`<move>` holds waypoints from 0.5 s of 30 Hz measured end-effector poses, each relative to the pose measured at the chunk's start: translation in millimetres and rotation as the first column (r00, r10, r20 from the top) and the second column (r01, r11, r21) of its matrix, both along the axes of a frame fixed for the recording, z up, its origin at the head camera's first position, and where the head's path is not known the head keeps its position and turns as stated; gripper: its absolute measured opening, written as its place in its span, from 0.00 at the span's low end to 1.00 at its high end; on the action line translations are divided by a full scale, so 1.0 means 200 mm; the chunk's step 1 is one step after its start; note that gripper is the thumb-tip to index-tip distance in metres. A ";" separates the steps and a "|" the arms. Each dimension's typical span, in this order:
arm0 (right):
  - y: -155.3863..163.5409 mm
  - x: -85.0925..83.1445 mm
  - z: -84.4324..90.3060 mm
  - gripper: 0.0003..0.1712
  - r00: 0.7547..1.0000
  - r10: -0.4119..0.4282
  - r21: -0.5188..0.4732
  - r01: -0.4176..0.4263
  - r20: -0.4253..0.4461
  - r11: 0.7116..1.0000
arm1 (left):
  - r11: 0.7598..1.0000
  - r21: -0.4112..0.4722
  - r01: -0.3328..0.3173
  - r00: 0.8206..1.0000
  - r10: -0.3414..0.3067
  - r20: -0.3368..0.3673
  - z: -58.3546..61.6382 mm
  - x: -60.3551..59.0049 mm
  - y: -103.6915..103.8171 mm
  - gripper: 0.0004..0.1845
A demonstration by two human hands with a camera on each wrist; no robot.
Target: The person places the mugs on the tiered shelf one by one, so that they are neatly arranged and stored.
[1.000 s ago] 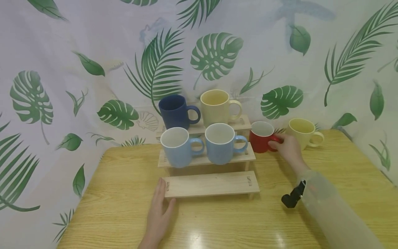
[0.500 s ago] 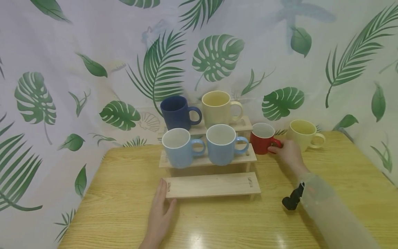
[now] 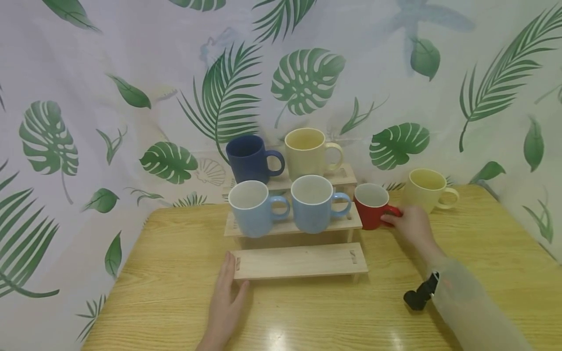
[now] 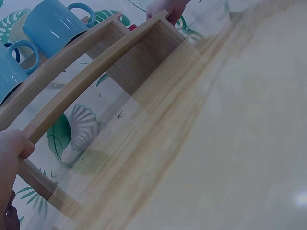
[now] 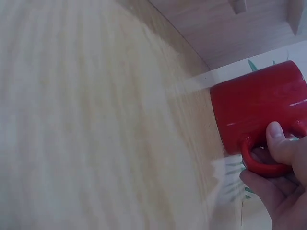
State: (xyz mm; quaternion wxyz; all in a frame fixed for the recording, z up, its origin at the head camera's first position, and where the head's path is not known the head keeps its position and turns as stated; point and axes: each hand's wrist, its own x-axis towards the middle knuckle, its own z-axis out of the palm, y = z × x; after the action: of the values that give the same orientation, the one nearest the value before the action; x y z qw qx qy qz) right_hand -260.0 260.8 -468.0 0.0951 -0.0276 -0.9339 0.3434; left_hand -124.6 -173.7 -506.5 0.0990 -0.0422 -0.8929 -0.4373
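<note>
A: Starting at the left, what is the left hand doing?

B: It lies flat on the desk, fingers straight, its grip around nothing; the fingertips touch the left end of the lowest step of the wooden rack.

A: And on the rack itself?

B: The lowest step is bare. The middle step carries two light blue mugs, side by side, handles to the right. The top step carries a dark blue mug and, to its right, a pale yellow mug.

A: Further right?

B: The red mug is just beside the right end of the middle step, upright. The right hand has its grip closed on the mug's handle: in the right wrist view the thumb presses the top of the handle and the fingers curl under it.

A: Anything beyond that?

B: A second pale yellow mug stands on the desk behind the right hand, near the leaf-print curtain.
</note>
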 end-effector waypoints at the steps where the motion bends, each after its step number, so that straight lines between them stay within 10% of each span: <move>1: 0.00 0.01 0.00 0.16 1.000 0.007 0.008 -0.006 -0.010 1.000 | 1.000 0.001 0.000 1.000 0.000 0.000 0.00 0.00 0.00 0.36; 15: 0.05 0.15 -0.01 0.14 0.992 0.021 0.038 -0.016 -0.128 0.999 | 1.000 0.019 0.004 1.000 -0.004 -0.003 -0.01 0.00 0.00 0.35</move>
State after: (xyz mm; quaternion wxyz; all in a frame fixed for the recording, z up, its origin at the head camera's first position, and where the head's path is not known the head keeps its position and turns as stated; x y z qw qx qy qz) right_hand -229.2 271.0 -469.7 0.1522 0.0049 -0.9323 0.3280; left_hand -125.2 -173.7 -507.5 0.0999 -0.0438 -0.8885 -0.4457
